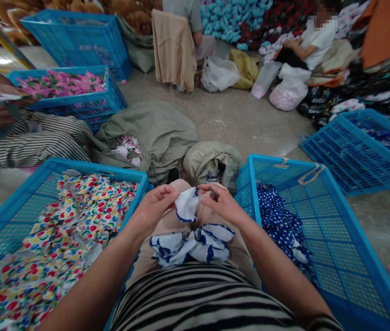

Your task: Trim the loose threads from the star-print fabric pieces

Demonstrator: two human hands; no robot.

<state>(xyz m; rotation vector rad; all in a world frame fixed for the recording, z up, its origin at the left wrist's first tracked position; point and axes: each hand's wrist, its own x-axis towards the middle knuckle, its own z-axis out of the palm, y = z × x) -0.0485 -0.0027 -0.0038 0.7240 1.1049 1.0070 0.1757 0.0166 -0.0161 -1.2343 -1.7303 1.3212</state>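
Note:
My left hand (pixel 153 207) and my right hand (pixel 220 202) meet over my lap, both pinched on a small white cloth piece with blue trim (pixel 187 205). The right fingers also seem to hold a small dark tool, too small to name. More of the white and blue fabric (pixel 195 246) lies bunched on my lap below. At my left stands a blue crate (pixel 19 207) full of multicoloured dotted cloth (pixel 60 239). At my right, another blue crate (pixel 319 220) holds navy cloth with white dots (pixel 281 225).
Grey sacks (pixel 160 133) lie on the concrete floor ahead. A person in striped trousers (pixel 32 142) sits at the left beside crates of pink fabric (pixel 60 85). Two more people sit at the back among bags (pixel 288 92) and heaps of cloth. Another blue crate (pixel 357 156) stands to the right.

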